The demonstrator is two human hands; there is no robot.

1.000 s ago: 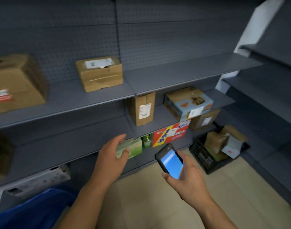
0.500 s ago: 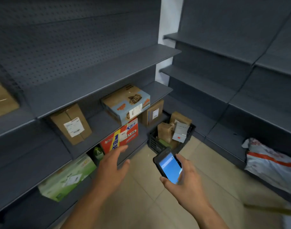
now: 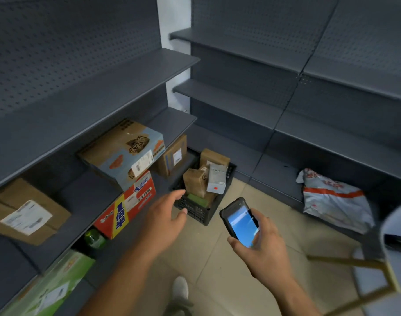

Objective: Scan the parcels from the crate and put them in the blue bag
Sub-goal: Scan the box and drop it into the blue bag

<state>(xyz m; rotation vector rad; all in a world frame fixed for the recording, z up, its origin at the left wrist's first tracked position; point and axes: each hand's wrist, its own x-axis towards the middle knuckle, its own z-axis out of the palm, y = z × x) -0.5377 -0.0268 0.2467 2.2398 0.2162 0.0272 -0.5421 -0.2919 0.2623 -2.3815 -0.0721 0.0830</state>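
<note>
Several parcels (image 3: 196, 182) sit jumbled in the black crate (image 3: 200, 214) on the floor, in the far corner where the left shelves (image 3: 103, 92) meet the far ones: brown cartons, a pale grey box (image 3: 215, 181) leaning among them, and a flat green packet (image 3: 197, 200) low at the near side. Our left hand (image 3: 165, 216) reaches toward the crate's near left corner, fingers spread and relaxed, holding nothing; we cannot tell whether the thumb touches the rim. Our right hand (image 3: 262, 246) has fingers and thumb wrapped round the handheld scanner (image 3: 239, 221), its screen lit blue and facing us, held just right of the crate and nearer to us. We judge this to be the pick-up step: reaching for a parcel to scan, with none lifted yet. The next move calls for closing the left hand on a parcel lying free on top, likely the near brown carton, lifting it clear of its neighbours, and turning its label toward the scanner. The blue bag is not in view, so placing the parcel will mean turning to find it. A grey mailer (image 3: 331, 199) lies on the low shelf to the right, well apart from the crate, and we take it as no part of this load.
</note>
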